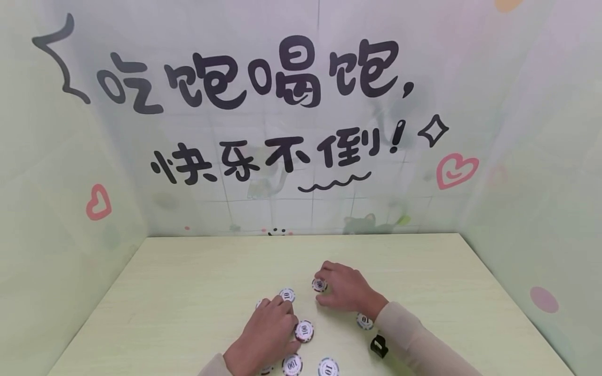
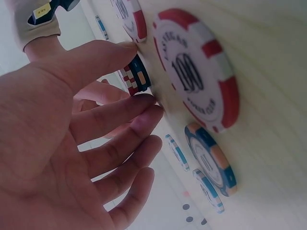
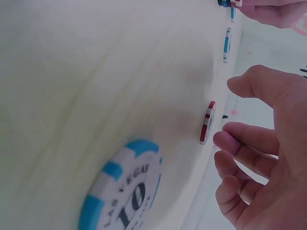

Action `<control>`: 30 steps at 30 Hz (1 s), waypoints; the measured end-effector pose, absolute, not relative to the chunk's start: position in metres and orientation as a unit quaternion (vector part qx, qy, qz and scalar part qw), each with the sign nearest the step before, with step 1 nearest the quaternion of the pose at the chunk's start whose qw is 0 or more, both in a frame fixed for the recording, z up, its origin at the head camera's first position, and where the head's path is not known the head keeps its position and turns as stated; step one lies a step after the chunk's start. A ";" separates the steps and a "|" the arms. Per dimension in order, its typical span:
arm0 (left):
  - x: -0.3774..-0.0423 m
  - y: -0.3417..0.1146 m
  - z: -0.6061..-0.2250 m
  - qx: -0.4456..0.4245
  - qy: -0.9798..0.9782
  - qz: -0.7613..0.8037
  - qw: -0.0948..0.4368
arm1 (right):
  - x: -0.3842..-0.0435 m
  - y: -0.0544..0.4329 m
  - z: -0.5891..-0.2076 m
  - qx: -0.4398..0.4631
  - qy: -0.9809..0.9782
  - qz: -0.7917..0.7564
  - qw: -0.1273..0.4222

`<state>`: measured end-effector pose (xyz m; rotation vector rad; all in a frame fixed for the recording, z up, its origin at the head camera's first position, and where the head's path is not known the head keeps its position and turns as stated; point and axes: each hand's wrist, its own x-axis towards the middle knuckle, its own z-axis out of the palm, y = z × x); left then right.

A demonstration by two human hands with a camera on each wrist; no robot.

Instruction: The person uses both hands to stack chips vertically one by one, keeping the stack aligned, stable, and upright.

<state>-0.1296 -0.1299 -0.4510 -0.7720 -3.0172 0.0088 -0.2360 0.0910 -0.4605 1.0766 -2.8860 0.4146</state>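
My left hand (image 1: 268, 330) has its thumb and index finger on either side of a short stack of poker chips (image 1: 304, 331), holding it low at the table. In the left wrist view this stack (image 2: 136, 76) shows red-and-white edges above dark blue ones, while the other fingers stay spread. Farther back, my right hand (image 1: 350, 289) reaches over a single red-edged poker chip (image 1: 319, 284). The right wrist view puts its index and middle fingertips close beside that chip (image 3: 207, 122), with the thumb apart and nothing gripped.
Loose chips lie around the hands: a 10 chip (image 1: 287, 294) behind the left hand, another 10 chip (image 1: 364, 320) by the right wrist, a 100 chip (image 1: 292, 364) and a 10 chip (image 1: 328, 367) in front. A black device (image 1: 378, 346) sits under the right sleeve. A printed curtain (image 1: 263, 209) borders the table.
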 end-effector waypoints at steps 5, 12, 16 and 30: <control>-0.130 -0.129 -0.450 -0.244 -0.970 -0.001 0.009 | -0.241 0.093 -0.460 0.334 -0.933 0.133 0.003; -0.131 -0.127 -0.450 -0.241 -0.971 0.000 0.005 | -0.244 0.094 -0.460 0.329 -0.935 0.134 -0.012; -0.131 -0.127 -0.449 -0.242 -0.970 -0.002 0.007 | -0.246 0.094 -0.460 0.331 -0.935 0.129 -0.008; -0.132 -0.127 -0.449 -0.242 -0.970 -0.007 0.003 | -0.249 0.094 -0.465 0.335 -0.934 0.122 0.011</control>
